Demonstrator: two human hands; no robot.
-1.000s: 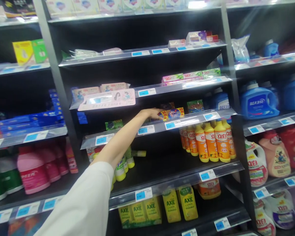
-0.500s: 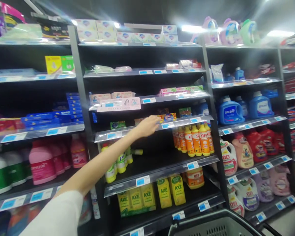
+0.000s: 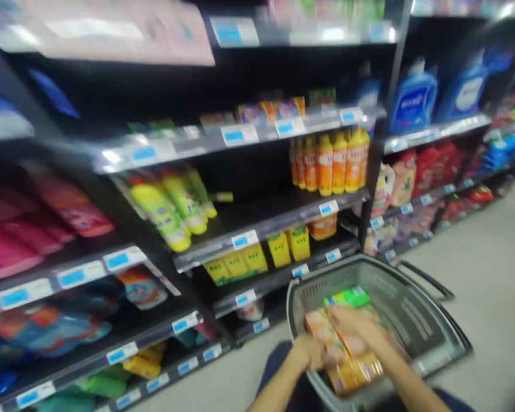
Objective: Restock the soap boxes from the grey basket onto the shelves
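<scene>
A grey shopping basket [image 3: 429,320] stands at the lower right, with several orange packs [image 3: 326,335], a golden-orange pack [image 3: 354,372] and a green pack [image 3: 347,297] inside. My left hand [image 3: 308,350] is at the basket's near left side, beside the orange packs. Reaching over the basket, my right hand [image 3: 347,323] is on or just above the orange packs. Motion blur smears the fingers of both hands, so their grip cannot be made out.
Shelves hold orange bottles [image 3: 326,163], tilted yellow-green bottles [image 3: 167,209], yellow AXE packs [image 3: 278,249] and blue detergent jugs [image 3: 414,100]. Pink bottles [image 3: 68,200] stand at left. The basket has a dark handle [image 3: 427,277]. Pale floor [image 3: 489,257] runs along the right.
My left arm has come away from the shelf with small boxes, down to the basket. My right hand has come into view. The camera has tilted down, showing the basket's contents.
</scene>
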